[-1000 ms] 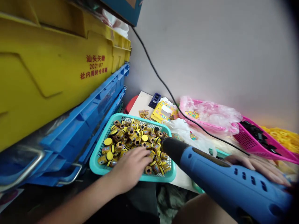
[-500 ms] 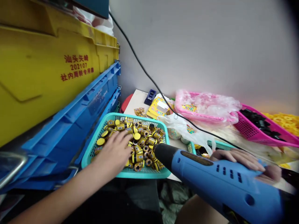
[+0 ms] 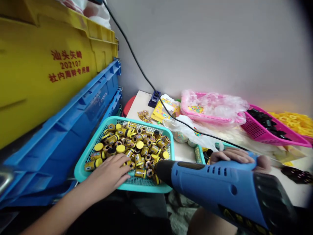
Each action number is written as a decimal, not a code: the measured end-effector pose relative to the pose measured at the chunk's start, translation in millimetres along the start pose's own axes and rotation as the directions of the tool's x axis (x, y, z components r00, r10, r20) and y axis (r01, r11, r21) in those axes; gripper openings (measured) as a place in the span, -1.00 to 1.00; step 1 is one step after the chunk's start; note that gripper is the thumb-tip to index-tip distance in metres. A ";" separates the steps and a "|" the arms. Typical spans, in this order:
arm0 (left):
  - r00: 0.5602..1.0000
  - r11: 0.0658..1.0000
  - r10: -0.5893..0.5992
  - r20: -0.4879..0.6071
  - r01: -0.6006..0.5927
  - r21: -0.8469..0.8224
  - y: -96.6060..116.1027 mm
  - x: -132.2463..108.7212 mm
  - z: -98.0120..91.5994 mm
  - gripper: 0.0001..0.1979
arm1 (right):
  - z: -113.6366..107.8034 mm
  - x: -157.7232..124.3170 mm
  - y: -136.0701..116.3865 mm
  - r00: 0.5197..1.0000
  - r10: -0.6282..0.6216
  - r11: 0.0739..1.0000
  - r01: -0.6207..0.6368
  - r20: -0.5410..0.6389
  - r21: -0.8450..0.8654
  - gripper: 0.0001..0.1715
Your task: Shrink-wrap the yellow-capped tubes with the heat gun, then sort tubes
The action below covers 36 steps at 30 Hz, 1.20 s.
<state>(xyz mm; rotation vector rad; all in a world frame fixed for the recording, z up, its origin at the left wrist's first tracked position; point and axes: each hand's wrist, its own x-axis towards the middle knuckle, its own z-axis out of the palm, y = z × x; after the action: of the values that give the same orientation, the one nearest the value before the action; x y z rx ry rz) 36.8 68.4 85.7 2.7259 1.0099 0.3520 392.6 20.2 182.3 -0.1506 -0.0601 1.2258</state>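
Note:
A turquoise mesh basket holds a heap of small yellow-and-brown jars, some with yellow lids and some with dark tops. Over the jars at the basket's front left lies my left hand, its fingers extended and slightly bent, touching them; no jar shows gripped in it. My right hand is wrapped round the handle of a blue heat gun. The gun's black nozzle points left at the jars along the basket's right side.
Blue crates and a yellow crate are stacked at left. Behind the basket lies a yellow card box. A plastic-covered pink basket and a pink basket of black parts stand right. A black cord crosses the view.
My left hand has moved down and left towards the basket's front edge, uncovering jars. The heat gun has turned flatter, and its nozzle sits slightly lower. The view has shifted a little.

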 end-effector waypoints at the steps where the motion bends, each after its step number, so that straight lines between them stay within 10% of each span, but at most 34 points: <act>1: 1.000 0.999 -0.010 0.002 0.010 -0.035 -1.1 -2.8 1.1 -0.89 | -2.9 5.9 0.7 0.998 0.043 0.998 -0.042 0.035 -0.041 -0.67; 22: 0.991 0.946 0.049 0.122 -0.007 -0.323 13.4 23.3 9.4 -0.83 | -5.5 -2.8 6.6 0.959 0.185 0.972 -0.211 0.215 0.104 -0.78; 36: 0.874 0.913 -0.345 -0.343 0.229 -0.338 -7.7 -49.3 -3.8 -0.72 | 7.2 -1.3 25.3 0.919 0.371 0.929 -0.368 0.130 -0.049 -0.63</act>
<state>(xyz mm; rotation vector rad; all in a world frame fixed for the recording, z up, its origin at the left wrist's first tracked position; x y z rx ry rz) -5.2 42.0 79.9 2.2405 1.3281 0.9439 367.7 27.9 185.7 -0.0996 -0.1725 1.6140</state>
